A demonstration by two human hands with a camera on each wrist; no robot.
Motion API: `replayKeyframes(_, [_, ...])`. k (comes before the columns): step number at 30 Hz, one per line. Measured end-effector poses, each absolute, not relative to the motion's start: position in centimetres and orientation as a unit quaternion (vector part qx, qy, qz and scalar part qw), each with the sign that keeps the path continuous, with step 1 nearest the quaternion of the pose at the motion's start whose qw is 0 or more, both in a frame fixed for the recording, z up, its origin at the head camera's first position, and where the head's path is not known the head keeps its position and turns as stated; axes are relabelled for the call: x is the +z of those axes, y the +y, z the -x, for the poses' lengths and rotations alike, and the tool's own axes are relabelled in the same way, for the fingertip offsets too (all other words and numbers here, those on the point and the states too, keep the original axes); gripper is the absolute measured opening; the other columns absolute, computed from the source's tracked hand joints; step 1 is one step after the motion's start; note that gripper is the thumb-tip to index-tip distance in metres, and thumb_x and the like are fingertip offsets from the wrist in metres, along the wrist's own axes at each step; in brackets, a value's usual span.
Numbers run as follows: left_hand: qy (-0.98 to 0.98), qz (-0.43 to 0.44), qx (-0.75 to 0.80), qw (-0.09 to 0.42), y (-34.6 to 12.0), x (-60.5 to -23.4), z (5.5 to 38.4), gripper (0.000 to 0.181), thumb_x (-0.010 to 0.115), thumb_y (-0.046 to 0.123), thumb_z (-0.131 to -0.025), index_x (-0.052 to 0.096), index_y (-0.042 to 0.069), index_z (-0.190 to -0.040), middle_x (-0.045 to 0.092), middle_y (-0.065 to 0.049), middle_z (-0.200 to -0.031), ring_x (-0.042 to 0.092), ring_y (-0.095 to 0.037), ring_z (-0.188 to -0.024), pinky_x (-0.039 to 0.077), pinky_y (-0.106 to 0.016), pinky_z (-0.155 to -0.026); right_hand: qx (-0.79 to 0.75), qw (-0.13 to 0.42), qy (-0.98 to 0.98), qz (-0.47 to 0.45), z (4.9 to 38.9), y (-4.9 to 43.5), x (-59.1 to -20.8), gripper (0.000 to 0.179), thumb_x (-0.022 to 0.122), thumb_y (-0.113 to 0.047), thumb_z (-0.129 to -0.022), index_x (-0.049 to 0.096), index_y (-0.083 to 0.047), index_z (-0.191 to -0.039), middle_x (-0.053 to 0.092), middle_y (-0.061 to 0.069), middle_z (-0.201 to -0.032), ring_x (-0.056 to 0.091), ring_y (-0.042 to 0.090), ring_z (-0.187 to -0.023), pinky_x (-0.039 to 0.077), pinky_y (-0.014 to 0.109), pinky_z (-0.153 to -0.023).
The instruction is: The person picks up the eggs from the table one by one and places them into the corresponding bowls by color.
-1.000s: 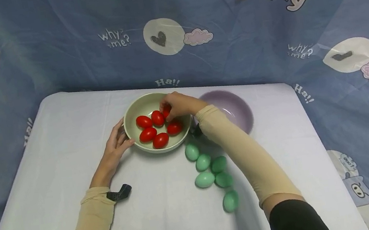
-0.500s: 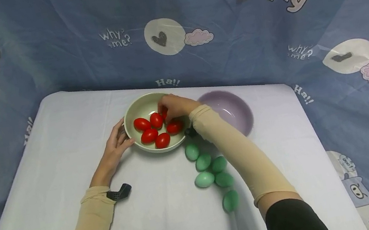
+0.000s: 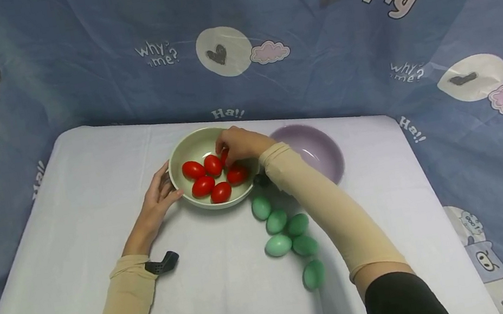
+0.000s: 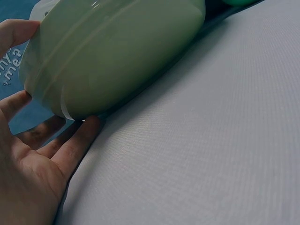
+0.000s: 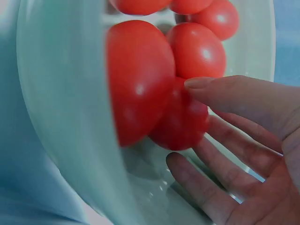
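Observation:
Against the left side of a pale green bowl [image 3: 212, 207] rests my left hand [image 3: 153, 208], its thumb by the rim and its spread fingers touching the outer wall. In the left wrist view these fairly straight fingertips meet the bowl's side. My right hand [image 3: 242, 143] reaches into the bowl from the right. Its thumb and fingers hold a red egg [image 5: 180, 124], mostly covered by the hand in the head view. Several more glossy red eggs [image 3: 203, 186] lie in the bowl around it, one [image 5: 140, 82] right beside the held one.
A purple bowl [image 3: 327, 150] stands right of the green bowl, partly behind the right forearm. Several green eggs [image 3: 277, 245] lie loose on the white table [image 3: 182, 310], in front of the bowls and near that forearm. A patterned blue cloth [image 3: 122, 89] hangs behind the table.
My right hand moved slightly left and deeper into the bowl, then stayed there. Some red eggs in the bowl shifted a little. The left hand kept its place.

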State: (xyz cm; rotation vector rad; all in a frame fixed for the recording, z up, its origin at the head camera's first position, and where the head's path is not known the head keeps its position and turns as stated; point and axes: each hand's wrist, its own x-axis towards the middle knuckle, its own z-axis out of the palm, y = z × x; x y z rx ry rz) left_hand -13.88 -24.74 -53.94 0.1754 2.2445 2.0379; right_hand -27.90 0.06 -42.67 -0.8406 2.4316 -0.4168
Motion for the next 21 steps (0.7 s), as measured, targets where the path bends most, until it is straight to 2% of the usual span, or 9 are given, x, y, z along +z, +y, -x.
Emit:
replayKeyframes(10, [0.744,-0.056,0.663,0.054,-24.7,-54.2,14.1,0.077,0.064,0.022,-0.103,0.02,0.03,-0.166,0.03,-0.015,-0.168,0.031,-0.037,-0.156,0.04,-0.004,-0.105,-0.162,0.257,0.896,0.323,27.9,1.3,-41.4,0.038,0.081,-0.013,-0.088,0.072,-0.005,-0.124,0.074,0.009,-0.121,0.065,0.023,-0.114,0.053,0.035,-0.109])
replayKeyframes(14, [0.745,-0.056,0.662,0.059,-24.7,-54.0,14.2,0.077,0.064,0.023,-0.103,0.02,0.031,-0.166,0.031,-0.014,-0.168,0.031,-0.037,-0.156,0.042,-0.007,-0.106,-0.179,0.248,0.894,0.328,27.6,2.3,-41.1,0.041,0.081,-0.014,-0.089,0.07,-0.003,-0.128,0.072,0.01,-0.127,0.064,0.025,-0.121,0.051,0.036,-0.112])
replayKeyframes(17, [0.75,-0.055,0.656,0.063,-24.7,-53.9,14.1,0.077,0.063,0.024,-0.103,0.019,0.032,-0.166,0.031,-0.013,-0.168,0.032,-0.037,-0.156,0.043,-0.017,-0.112,-0.199,0.24,0.893,0.324,26.9,3.3,-41.0,0.045,0.08,-0.013,-0.09,0.068,-0.003,-0.132,0.071,0.011,-0.132,0.064,0.025,-0.126,0.051,0.036,-0.113])
replayKeyframes(21, [0.754,-0.049,0.651,0.068,-24.9,-53.7,13.9,0.077,0.064,0.026,-0.103,0.02,0.034,-0.165,0.032,-0.012,-0.168,0.034,-0.035,-0.155,0.04,-0.042,-0.122,-0.244,0.218,0.889,0.321,25.8,4.9,-41.1,0.045,0.078,-0.013,-0.091,0.067,-0.002,-0.133,0.07,0.013,-0.133,0.064,0.027,-0.125,0.053,0.037,-0.111])
